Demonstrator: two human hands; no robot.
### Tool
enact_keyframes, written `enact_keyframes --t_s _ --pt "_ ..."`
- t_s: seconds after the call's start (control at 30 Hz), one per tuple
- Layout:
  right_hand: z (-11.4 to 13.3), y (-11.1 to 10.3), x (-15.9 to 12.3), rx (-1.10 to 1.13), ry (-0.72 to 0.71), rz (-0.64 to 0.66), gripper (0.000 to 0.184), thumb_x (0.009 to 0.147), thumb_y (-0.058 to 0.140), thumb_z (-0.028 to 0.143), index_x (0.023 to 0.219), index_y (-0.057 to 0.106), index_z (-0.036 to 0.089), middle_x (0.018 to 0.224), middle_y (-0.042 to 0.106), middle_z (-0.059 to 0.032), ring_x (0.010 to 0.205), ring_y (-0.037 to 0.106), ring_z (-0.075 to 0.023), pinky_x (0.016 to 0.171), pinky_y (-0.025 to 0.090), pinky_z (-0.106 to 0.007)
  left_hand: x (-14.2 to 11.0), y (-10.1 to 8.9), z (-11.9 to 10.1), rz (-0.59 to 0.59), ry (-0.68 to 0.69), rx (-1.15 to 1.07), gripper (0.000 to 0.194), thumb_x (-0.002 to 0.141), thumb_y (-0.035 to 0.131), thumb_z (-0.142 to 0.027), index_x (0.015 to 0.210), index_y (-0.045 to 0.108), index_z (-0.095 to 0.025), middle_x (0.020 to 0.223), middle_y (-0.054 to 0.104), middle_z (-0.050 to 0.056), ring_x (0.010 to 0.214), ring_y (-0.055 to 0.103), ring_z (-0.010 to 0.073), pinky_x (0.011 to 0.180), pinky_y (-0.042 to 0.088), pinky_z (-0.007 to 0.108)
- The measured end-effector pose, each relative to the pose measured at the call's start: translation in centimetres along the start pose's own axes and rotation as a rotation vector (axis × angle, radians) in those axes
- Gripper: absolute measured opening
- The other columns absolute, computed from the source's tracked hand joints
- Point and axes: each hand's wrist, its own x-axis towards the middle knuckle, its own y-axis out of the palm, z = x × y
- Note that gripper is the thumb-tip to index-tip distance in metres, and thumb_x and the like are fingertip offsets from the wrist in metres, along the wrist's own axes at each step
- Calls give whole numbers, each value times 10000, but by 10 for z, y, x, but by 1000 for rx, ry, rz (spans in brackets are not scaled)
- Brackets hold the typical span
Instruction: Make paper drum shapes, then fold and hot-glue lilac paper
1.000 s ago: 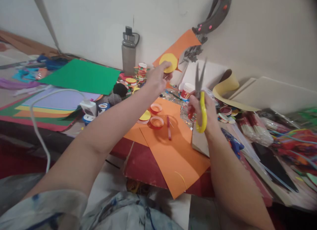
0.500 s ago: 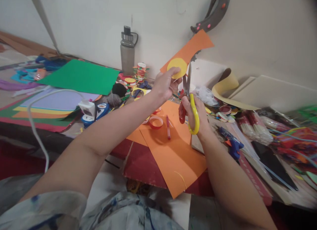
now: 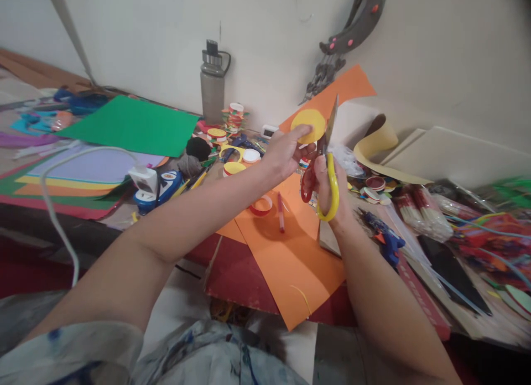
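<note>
My left hand (image 3: pixel 286 155) pinches a yellow paper disc (image 3: pixel 307 122) against an orange paper strip (image 3: pixel 352 89), thumb on the disc. The strip slants up to the right, beyond the disc. My right hand (image 3: pixel 341 191) grips scissors (image 3: pixel 334 194) with one yellow and one red handle loop. Their blades point upward beside the disc's right edge and look nearly closed. Whether they touch the paper I cannot tell. Below both hands, an orange sheet (image 3: pixel 290 274) hangs over the table's front edge, with a red pen (image 3: pixel 281 216) and a red-and-white ring (image 3: pixel 261 206) on it.
A grey bottle (image 3: pixel 213 89) stands by the wall. On the left are a green sheet (image 3: pixel 136 125), stacked coloured paper and a white plug with cable (image 3: pixel 144 179). A blue glue gun (image 3: pixel 385 238) and bagged craft supplies (image 3: pixel 427 213) lie on the right.
Both hands have shifted slightly right, taking the disc, strip and scissors along; the paper sits a little lower. The scissor blades, apart before, have come together.
</note>
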Motion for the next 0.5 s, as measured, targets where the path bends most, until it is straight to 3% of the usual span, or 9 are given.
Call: enact_keyframes --t_s 0.1,0.27,0.5 --pt "3 2 -2 104 8 -33 716 891 611 1008 913 449 311 626 498 74 441 490 -145 437 435 -332 0 0 0 -4 -3 -12 329 821 971 -294 968 692 -200 871 733 22 799 679 144 762 561 286" --pt "6 3 -3 102 38 -33 726 872 626 1016 922 457 312 631 486 79 444 471 -136 416 433 -323 -3 1 -1 -4 -8 17 261 828 926 -213 973 709 -207 909 756 30 886 718 173 816 568 304" --pt "4 6 -3 141 41 -64 731 858 642 1018 901 473 308 640 490 71 421 464 -135 378 403 -321 -3 0 -1 -15 -58 -13 338 820 956 -279 1043 712 -214 875 742 24 761 688 146 792 583 317"
